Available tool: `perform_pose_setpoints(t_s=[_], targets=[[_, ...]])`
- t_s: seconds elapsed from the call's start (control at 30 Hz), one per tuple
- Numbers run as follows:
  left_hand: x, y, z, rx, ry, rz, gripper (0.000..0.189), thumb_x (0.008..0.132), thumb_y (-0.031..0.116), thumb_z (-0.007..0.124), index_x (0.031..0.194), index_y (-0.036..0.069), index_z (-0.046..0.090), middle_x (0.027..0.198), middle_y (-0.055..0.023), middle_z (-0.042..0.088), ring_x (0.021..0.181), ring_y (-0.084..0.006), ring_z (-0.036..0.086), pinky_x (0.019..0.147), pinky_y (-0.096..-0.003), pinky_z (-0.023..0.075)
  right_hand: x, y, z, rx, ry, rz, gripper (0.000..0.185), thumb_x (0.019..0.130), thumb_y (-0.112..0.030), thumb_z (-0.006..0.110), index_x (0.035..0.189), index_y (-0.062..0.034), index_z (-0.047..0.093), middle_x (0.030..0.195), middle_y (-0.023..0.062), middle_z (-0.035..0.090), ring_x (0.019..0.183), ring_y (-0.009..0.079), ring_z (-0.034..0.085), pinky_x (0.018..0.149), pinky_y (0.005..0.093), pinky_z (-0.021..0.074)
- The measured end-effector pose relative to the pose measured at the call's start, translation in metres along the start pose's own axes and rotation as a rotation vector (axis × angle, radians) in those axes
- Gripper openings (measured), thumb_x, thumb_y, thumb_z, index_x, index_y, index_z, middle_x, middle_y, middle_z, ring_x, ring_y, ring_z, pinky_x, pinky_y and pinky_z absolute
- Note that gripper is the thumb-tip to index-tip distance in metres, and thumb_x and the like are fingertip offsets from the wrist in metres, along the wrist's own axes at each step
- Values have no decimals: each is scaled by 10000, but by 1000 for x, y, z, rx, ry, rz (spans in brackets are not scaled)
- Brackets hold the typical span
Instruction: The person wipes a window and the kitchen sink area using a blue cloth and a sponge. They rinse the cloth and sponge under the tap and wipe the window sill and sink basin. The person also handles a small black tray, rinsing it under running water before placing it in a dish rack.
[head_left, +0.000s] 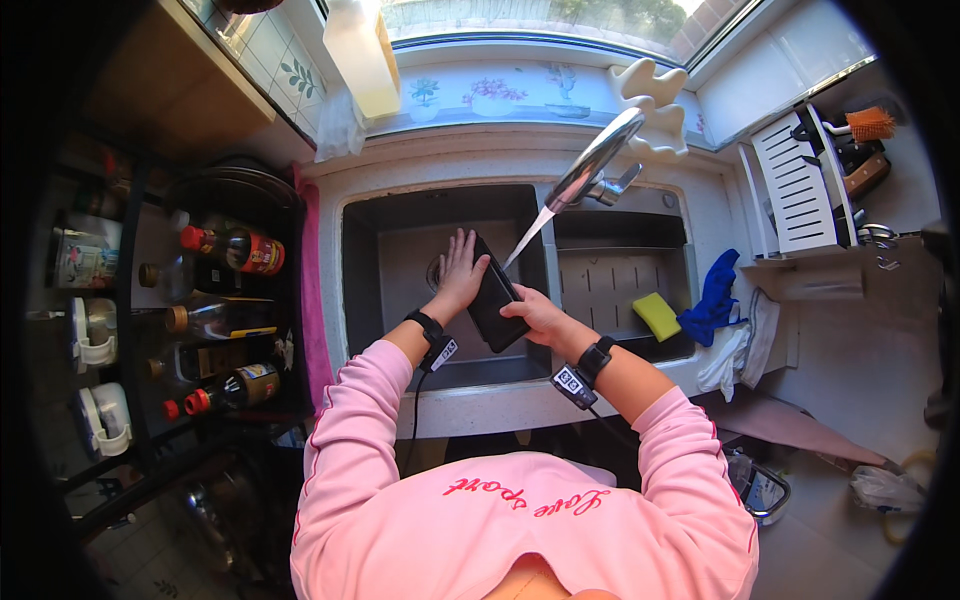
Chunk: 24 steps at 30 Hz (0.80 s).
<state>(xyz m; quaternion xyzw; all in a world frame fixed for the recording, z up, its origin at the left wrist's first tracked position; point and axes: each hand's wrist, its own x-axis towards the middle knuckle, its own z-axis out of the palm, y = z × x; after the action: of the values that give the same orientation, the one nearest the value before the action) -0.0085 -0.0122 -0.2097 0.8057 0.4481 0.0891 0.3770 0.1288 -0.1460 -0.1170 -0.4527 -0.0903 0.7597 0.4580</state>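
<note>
A flat black rectangular object (495, 304) is tilted over the left sink basin (390, 360). My right hand (538, 313) grips its lower right edge, with the thumb across the dark face. Along its left side lies my left hand (459, 271), fingers extended and apart, the thumb by the object's edge. Water (529, 238) runs from the chrome faucet (596, 159) down to the object's upper right edge. The underside of the object is hidden, so its exact kind cannot be told. Part of the round drain (433, 274) shows behind my left hand.
A yellow-green sponge (656, 316) sits in the right basin (600, 277). Blue cloth or glove (711, 298) and white cloths (731, 356) drape over the sink's right edge. Bottles (236, 247) fill a rack at left. A slotted white holder (799, 184) stands right.
</note>
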Motion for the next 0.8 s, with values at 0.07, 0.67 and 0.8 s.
perform_pose_setpoints(t_s=[0.07,0.67,0.8], targets=[[5,-11,-12,-43,54,-11,770,981,575,356,1529,60,192,1561,-230,232,1453,-392,198,1158,-500,200,-2,-5,-3,-10,-54,-17,416,809,30,598,1218,18,524,1060,102,645,935,205,657,876,330,520],[-45,-50,-144,-1223,-203,-441,270,901,234,699,1109,108,581,999,-22,665,924,-170,660,784,-370,558,58,2,3,-986,810,-852,370,863,-139,641,1204,-32,544,1140,200,507,1090,378,484,971,419,396],[-60,-46,-148,-1243,-103,-491,245,912,188,680,1113,105,566,1019,-32,659,943,-172,653,789,-369,554,52,-14,0,-1221,798,-985,281,879,-17,525,1135,-59,632,1115,146,509,1073,343,472,944,414,387]])
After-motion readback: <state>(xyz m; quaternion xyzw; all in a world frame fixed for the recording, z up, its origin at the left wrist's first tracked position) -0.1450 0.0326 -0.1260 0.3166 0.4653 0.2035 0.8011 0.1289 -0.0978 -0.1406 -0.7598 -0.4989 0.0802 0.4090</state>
